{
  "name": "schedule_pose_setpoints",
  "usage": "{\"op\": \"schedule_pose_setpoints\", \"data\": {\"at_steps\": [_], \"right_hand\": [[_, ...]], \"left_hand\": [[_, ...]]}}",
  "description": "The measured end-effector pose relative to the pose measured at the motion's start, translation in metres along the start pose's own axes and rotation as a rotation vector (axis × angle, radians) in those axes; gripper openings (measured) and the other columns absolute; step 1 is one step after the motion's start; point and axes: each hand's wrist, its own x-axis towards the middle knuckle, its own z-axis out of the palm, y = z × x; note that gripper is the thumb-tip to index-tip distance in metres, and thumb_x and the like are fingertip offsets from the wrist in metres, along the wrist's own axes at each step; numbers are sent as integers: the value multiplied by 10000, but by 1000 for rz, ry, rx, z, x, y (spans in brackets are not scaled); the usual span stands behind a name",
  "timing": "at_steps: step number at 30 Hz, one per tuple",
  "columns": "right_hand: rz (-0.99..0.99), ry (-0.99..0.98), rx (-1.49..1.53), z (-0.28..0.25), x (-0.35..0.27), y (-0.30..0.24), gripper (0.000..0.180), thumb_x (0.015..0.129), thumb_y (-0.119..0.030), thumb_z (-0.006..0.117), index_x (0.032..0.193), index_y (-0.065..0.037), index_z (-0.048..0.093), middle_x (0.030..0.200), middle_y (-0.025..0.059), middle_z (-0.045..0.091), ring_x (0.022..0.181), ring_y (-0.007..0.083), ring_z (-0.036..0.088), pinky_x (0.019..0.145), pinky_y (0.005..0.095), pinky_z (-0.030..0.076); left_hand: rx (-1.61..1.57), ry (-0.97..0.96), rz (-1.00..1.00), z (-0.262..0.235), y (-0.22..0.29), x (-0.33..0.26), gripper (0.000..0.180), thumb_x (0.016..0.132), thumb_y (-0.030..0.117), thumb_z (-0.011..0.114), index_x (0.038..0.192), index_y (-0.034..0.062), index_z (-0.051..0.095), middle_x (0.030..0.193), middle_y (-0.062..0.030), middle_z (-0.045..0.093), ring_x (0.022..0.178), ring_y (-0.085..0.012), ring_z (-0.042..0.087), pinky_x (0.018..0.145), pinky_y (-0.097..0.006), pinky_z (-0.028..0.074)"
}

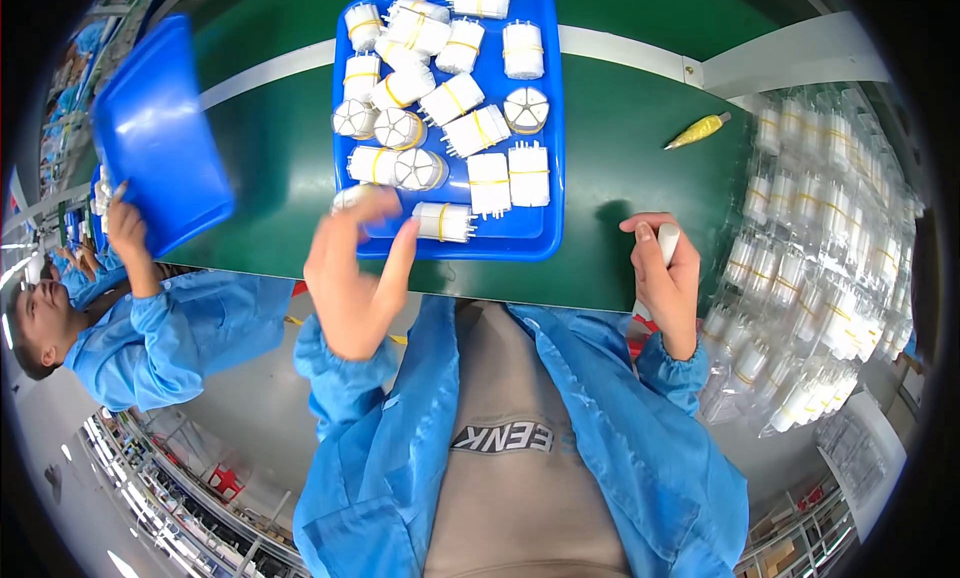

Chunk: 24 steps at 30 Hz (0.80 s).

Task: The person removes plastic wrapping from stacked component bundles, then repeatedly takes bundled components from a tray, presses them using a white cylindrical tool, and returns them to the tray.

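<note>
A blue tray (553, 178) on the bench holds several bundles of white plastic parts, each tied with a yellow band. Thin prongs stick out of many bundles, and some stand on end, showing wedge-shaped segments. Over the tray's near left corner is my left hand (355, 278), blurred at the fingertips, thumb and fingers apart with nothing visible between them. Closest to it lies a banded white bundle (443, 222) on its side. Right of the tray, my right hand (668, 278) is closed around a slim white rod (667, 240), its lower part mostly hidden by the fingers.
On the green bench (610, 128) lies a yellow pointed tool (698, 131). Stacked clear bags (800, 248) of similar bundles fill the right side. At left, a co-worker in a blue jacket (190, 338) holds a tilted blue tray (165, 128).
</note>
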Motion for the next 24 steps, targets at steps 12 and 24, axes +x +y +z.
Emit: {"op": "schedule_pose_setpoints", "data": {"at_steps": [12,24], "right_hand": [[-602,101,357,-16,-37,-17,254,1026,-171,561,813,-52,489,617,-9,495,477,77,395,423,268,278],[-703,-87,257,-6,2,-23,440,1034,-206,553,657,-28,408,512,41,453,427,130,390,409,313,285]], "left_hand": [[-234,7,208,50,44,27,465,708,107,905,1119,45,697,1086,-115,721,1004,-309,695,884,-380,546],[-473,-570,458,141,53,11,496,752,72,768,1234,91,652,1138,-80,733,963,-276,720,1069,-451,486]]}}
